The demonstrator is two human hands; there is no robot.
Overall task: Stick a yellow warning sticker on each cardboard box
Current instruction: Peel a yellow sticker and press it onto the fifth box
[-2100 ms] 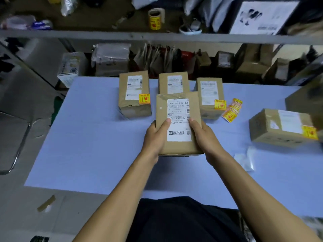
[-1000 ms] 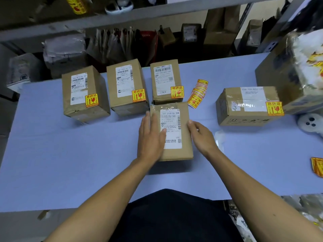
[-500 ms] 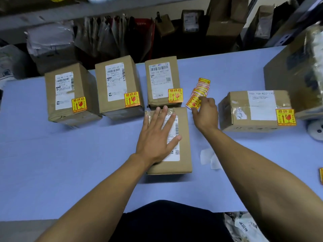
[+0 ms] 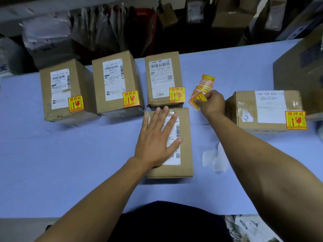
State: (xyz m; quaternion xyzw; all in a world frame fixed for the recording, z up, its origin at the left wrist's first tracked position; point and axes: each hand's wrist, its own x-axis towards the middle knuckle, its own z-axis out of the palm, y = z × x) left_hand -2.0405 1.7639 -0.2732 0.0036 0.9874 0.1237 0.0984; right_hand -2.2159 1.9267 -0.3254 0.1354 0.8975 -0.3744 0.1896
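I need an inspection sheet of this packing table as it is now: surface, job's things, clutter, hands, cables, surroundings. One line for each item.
Surface: blue table, boxes standing on it.
Job's things: three upright boxes in the back row, each with a yellow sticker: left box, middle box, third box. Side box at the right, stickered. Flat box in front shows no sticker. Sticker stack fanned beside it.
Clutter: white backing papers by the right forearm.
Hands: left hand rests flat on the flat box; right hand pinches a sticker from the stack.
Cables: nothing seen.
Surroundings: large carton at the right edge; parcels and bags behind the table.
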